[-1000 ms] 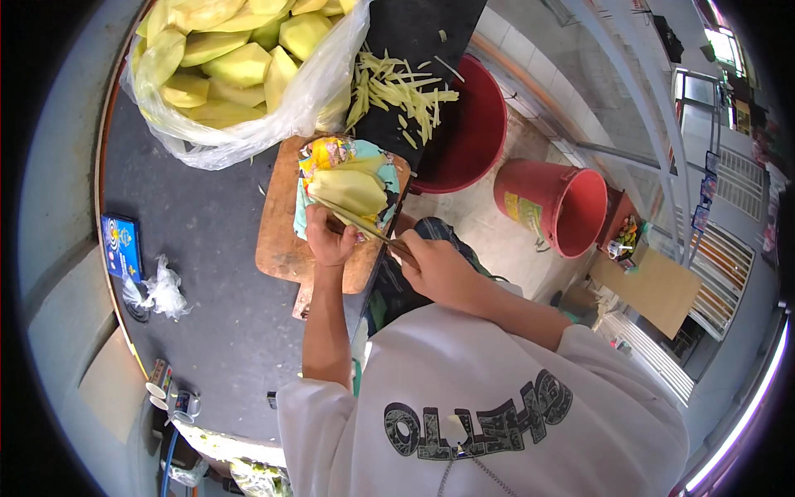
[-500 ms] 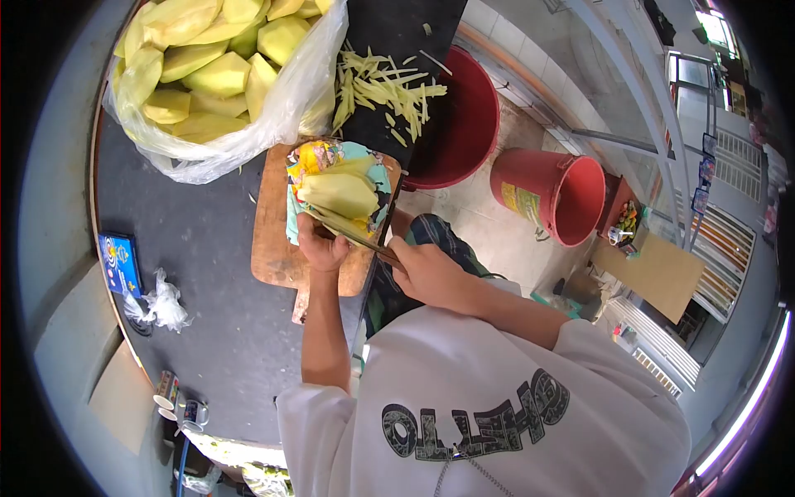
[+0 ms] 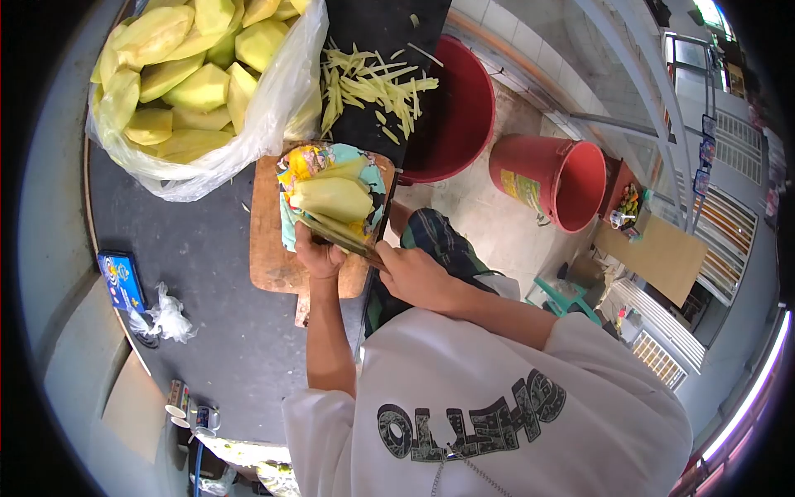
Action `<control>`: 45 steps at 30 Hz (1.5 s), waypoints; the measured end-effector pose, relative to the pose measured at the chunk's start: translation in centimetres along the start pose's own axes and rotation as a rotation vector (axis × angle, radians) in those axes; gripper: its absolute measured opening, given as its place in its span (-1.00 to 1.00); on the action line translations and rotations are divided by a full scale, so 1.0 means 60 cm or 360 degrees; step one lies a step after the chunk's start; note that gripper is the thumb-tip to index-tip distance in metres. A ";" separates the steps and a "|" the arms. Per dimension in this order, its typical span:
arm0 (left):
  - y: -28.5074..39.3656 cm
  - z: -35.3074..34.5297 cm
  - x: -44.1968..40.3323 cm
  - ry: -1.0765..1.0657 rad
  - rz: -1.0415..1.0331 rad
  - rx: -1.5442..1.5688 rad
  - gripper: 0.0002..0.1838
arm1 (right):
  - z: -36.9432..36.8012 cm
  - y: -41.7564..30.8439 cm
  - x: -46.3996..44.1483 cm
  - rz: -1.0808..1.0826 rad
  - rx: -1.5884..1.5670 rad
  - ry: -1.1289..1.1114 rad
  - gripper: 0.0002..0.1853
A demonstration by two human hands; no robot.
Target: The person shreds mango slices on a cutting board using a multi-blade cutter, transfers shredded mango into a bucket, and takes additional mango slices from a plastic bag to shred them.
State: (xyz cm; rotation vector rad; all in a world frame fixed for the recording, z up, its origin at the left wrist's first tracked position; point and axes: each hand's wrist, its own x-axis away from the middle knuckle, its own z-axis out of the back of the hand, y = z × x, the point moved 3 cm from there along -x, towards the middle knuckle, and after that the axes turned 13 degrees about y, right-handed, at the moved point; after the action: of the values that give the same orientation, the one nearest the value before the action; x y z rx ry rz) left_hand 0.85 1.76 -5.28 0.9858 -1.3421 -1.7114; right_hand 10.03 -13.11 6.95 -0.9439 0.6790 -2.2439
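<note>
Right hand [image 3: 414,273] grips a knife [image 3: 368,251]; left hand [image 3: 320,253] clasps a pale-green slice [image 3: 325,225].

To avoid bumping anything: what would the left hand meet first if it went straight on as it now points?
Likely the pale yellow-green, peeled fruit piece lying on the multicoloured printed cloth, though the height of the left hand is unclear.

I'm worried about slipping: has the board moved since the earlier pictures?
No, not visibly: the board sits at the same place along the edge of the table.
</note>
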 end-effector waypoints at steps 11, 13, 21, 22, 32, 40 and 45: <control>-0.042 0.019 0.020 -0.0209 0.0066 -0.0046 -0.10 | -0.018 0.002 -0.001 -0.0075 -0.0077 0.0088 -0.69; -0.033 0.013 0.013 -0.0252 0.0105 -0.0045 -0.13 | -0.018 0.003 -0.001 -0.0089 -0.0053 0.0083 -0.69; -0.038 0.017 0.012 -0.0219 0.0003 -0.0156 -0.23 | -0.047 0.023 -0.007 0.0014 -0.0050 0.0206 -0.70; -0.046 0.019 0.022 -0.0227 -0.0010 -0.0156 -0.23 | -0.056 0.023 -0.012 -0.0067 -0.0007 0.0156 -0.70; -0.003 0.005 -0.005 0.0041 -0.0203 -0.0188 -0.40 | 0.023 0.022 -0.065 -0.0073 -0.0177 -0.0076 -0.53; 0.010 -0.012 -0.010 -0.0022 0.0123 -0.0210 -0.35 | 0.069 0.020 -0.054 0.0086 -0.0150 0.0258 -0.68; 0.073 -0.061 -0.013 0.0128 0.0069 -0.1156 -0.27 | 0.102 0.044 -0.028 0.0020 -0.0149 0.0467 -0.71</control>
State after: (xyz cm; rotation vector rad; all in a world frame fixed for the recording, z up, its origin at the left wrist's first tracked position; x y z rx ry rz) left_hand 4.84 0.14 -1.48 0.5839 -0.5886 -1.8863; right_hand 16.50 -15.11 8.24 -0.6552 0.9223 -2.3809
